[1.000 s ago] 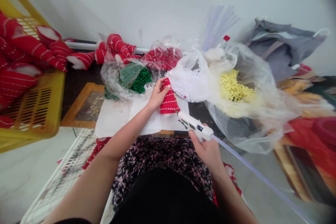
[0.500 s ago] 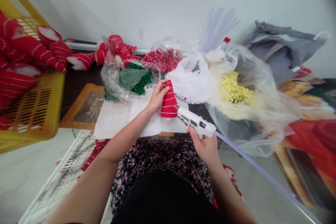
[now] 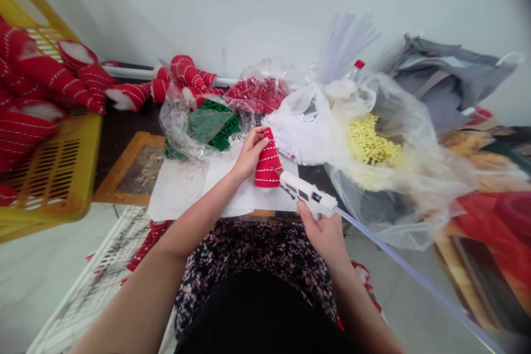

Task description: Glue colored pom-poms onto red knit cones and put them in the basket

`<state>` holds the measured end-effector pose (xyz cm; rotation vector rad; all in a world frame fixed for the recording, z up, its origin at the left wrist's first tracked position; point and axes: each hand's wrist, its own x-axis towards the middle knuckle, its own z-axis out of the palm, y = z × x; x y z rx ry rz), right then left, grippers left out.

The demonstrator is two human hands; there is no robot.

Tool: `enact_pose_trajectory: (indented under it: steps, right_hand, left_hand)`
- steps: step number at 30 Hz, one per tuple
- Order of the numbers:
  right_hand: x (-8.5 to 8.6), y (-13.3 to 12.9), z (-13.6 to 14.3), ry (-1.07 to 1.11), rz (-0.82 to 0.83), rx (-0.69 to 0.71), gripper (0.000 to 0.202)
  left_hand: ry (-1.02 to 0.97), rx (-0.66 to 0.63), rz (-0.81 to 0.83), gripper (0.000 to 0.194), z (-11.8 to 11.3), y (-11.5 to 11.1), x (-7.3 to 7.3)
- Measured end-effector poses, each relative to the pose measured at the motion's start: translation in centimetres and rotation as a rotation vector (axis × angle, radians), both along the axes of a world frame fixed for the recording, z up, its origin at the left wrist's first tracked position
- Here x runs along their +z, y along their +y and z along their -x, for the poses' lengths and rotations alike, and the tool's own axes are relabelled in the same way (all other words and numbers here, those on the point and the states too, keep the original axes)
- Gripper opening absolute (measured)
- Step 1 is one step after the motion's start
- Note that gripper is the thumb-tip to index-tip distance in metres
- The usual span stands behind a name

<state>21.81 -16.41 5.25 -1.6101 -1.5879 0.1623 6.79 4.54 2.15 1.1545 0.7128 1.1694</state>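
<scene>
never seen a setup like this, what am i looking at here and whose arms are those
There is no robot: a camera worn on a person's head looks forward and down at their own bare hands. The left hand holds a red striped fabric cone; the right hand grips a white glue gun, with a long glue stick trailing from its back. On the dark table lie white paper and plastic bags with small green pieces and yellow pieces. A yellow basket at the left holds more red striped fabric.

Dark table bearing white paper, a wood-framed panel, and plastic bags of green, red, white and yellow pieces.
</scene>
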Motion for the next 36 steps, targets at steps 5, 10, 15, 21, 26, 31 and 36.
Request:
enact_pose_trajectory:
  steps: [5,10,15,21,26,31,36]
  right_hand:
    - [-0.4,-0.4,-0.8,-0.007,0.041,-0.044,0.028]
    - [-0.8,-0.3,-2.5,0.061,0.058,-0.056,0.029]
    - [-1.0,0.3,-2.8,0.245,0.134,0.023,0.040]
    - [-1.2,0.7,-2.3,0.348,0.191,0.033,0.046]
    - [-1.3,0.7,-2.5,0.329,0.198,0.047,0.049]
    - [-1.7,0.6,-2.6,0.238,0.165,0.008,0.046]
    - [-1.4,-0.4,-2.2,0.098,0.044,-0.193,0.034]
  left_hand:
    - [0.018,0.019,0.009,0.033,0.1,0.3,-0.3]
    - [0.014,-0.001,0.019,0.035,0.3,0.3,-0.2]
    - [-0.004,-0.014,0.019,0.035,0.4,0.1,0.1]
    - [-0.013,-0.021,0.017,0.037,0.5,0.0,0.2]
    - [0.025,-0.012,0.000,0.038,0.5,0.0,0.1]
    - [-0.004,0.002,0.036,0.034,0.4,0.1,-0.1]
    - [-0.020,0.003,0.035,0.033,0.3,0.3,-0.3]
